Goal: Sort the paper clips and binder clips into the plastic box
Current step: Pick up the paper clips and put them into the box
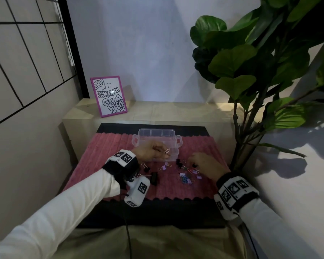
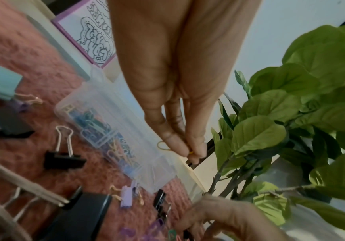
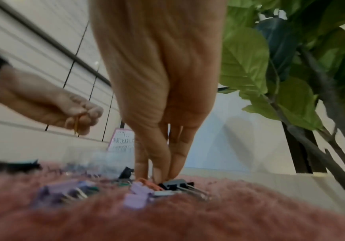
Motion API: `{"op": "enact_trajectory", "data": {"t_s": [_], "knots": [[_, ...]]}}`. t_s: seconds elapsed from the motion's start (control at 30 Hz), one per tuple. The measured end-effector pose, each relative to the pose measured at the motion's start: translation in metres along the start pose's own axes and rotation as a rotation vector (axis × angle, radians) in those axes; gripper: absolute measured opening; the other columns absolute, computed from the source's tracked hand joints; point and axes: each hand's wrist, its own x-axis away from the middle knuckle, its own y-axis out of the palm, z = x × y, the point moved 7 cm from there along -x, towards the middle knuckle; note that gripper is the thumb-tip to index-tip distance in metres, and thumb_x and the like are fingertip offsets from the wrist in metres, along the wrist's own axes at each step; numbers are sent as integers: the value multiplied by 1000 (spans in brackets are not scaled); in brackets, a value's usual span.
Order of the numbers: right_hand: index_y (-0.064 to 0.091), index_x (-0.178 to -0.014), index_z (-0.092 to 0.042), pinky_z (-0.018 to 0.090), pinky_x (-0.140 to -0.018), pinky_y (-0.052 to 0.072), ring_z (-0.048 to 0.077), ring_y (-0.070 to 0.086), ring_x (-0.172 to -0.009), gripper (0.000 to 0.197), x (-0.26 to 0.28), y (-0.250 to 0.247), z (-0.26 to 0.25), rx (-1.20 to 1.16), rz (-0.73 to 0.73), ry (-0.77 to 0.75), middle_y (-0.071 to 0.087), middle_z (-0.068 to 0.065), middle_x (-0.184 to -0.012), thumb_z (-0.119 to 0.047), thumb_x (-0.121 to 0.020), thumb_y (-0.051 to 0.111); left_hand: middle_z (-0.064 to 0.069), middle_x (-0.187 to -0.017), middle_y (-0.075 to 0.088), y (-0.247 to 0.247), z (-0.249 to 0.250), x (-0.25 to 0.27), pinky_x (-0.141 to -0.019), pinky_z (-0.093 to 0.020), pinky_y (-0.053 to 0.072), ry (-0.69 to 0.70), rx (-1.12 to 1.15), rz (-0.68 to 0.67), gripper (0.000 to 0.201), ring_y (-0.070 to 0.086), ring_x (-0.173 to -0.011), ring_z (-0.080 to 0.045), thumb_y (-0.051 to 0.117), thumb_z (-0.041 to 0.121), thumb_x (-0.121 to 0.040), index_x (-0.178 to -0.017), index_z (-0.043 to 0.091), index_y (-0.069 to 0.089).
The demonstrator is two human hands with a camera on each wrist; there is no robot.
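Observation:
A clear plastic box (image 1: 173,153) stands at the back of the pink mat, with coloured paper clips (image 2: 97,128) showing in one compartment. My left hand (image 1: 166,155) hovers at the box's front wall and pinches a gold paper clip (image 2: 163,145) between thumb and fingertips (image 2: 181,149). To the right, my right hand (image 1: 194,164) reaches down into the loose pile of clips (image 1: 185,177). Its fingertips (image 3: 159,176) are drawn together on a small black binder clip (image 3: 176,183), beside an orange paper clip (image 3: 147,181). Purple binder clips (image 3: 135,195) lie just in front.
More black binder clips (image 1: 154,177) and a purple one (image 1: 164,167) lie on the pink mat (image 1: 105,152) in front of the box. A framed drawing (image 1: 108,96) stands on the ledge behind. A large leafy plant (image 1: 251,71) rises close on the right.

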Motion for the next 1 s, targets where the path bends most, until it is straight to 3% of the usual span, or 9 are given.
{"op": "enact_trajectory", "data": {"t_s": [0.07,0.17,0.33,0.43,0.53,0.63,0.77,0.87,1.0], "knots": [[65,-103,-17,28,-80,45,19,55,-101,23,0,2,-1,79,-89,-11,61,2,-107,-7,-89,49,2,-84,67,-10,0,1,-76,-15,52,16,36,30,10,64,-80,-6,64,2,-79,-87,8,65],[57,-115,-14,27,-82,41,17,44,-109,27,2,0,0,233,-118,-48,53,2,-112,-10,-89,49,2,-83,69,-31,2,2,-72,-14,52,23,18,97,11,66,-77,-5,66,4,-79,-87,11,67],[66,-90,-10,19,-73,31,16,43,-103,15,2,-3,8,237,-94,-71,51,0,-98,-18,-87,53,0,-83,69,-64,10,-10,-73,-14,53,-5,-175,179,12,65,-77,-11,67,6,-78,-88,12,68],[68,-84,-11,17,-76,29,10,40,-98,10,2,-7,19,65,-69,17,54,-1,-100,-19,-81,64,-4,-87,68,-73,5,-18,-71,-15,51,-62,-366,211,18,62,-71,-8,68,6,-78,-96,7,68],[65,-73,-16,13,-69,34,9,49,-85,7,3,-18,27,-174,-14,104,55,-7,-84,-15,-77,70,-3,-88,67,-75,-3,-23,-58,-8,45,-110,-479,224,20,57,-64,0,66,4,-79,-99,5,68],[57,-66,-27,13,-63,39,2,54,-68,24,7,-27,23,-248,-6,121,56,-14,-71,-11,-78,69,-12,-99,71,-72,-9,-25,-67,-11,48,-118,-536,226,21,60,-70,-7,66,3,-79,-100,5,68],[63,-78,-12,9,-59,33,6,52,-73,5,7,-26,2,3,-45,1,56,-8,-77,-14,-83,63,-13,-106,70,-61,-11,-24,-80,-21,47,-126,-649,176,21,64,-92,-19,65,5,-79,-100,5,68],[68,-81,-9,7,-65,35,3,51,-75,5,5,-31,-3,-41,18,-57,56,-8,-82,-11,-82,63,-11,-106,71,-50,-12,-21,-87,-25,49,-123,-662,80,21,64,-97,-19,63,5,-81,-100,7,68],[71,-80,-8,4,-66,40,-7,52,-67,5,2,-32,1,-178,41,-24,61,-9,-77,-7,-79,66,-8,-105,71,-44,-8,-20,-88,-23,48,-89,-664,68,23,66,-98,-17,58,1,-82,-102,8,68]]}}
